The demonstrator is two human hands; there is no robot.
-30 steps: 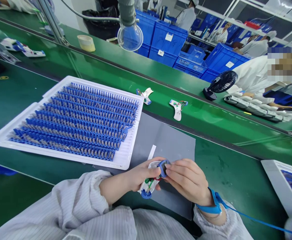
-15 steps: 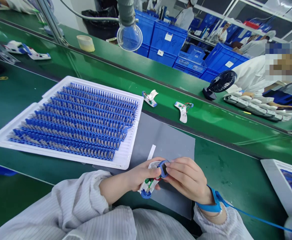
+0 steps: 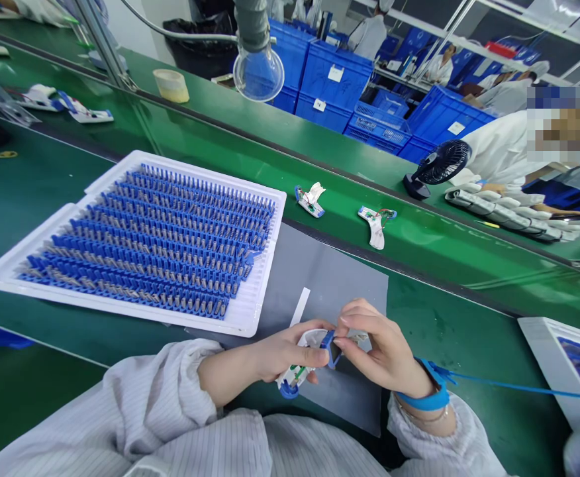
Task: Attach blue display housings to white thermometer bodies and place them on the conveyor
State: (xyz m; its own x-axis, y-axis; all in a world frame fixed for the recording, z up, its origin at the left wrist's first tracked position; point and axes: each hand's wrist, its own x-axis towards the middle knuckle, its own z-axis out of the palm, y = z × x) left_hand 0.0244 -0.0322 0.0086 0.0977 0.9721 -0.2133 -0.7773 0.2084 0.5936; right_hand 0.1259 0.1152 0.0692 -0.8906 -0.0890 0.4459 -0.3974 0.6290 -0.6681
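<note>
My left hand (image 3: 290, 352) grips a white plastic housing (image 3: 302, 354) with green and red wires inside and a blue end piece. My right hand (image 3: 382, 348) pinches a blue loop-shaped part (image 3: 328, 349) at the housing's upper end, between thumb and fingertips. Both hands are above a grey work mat (image 3: 332, 285), and a narrow white paper strip (image 3: 300, 306) lies on it just beyond them. A blue wrist strap (image 3: 432, 399) circles my right wrist, with its cord running off to the right.
A large white tray (image 3: 195, 169) of blue-and-metal connector rows lies to the left. A green conveyor belt (image 3: 270, 173) beyond carries similar white assemblies (image 3: 310, 201). Another tray (image 3: 543, 358) sits at right. A co-worker (image 3: 498, 146) works beside a black fan (image 3: 439, 165), with blue crates (image 3: 334, 79) behind.
My right hand has lifted slightly and turned, pulling its fingers up on the blue part. The wrist strap cord has swung upward. The assemblies on the belt have moved to the right.
</note>
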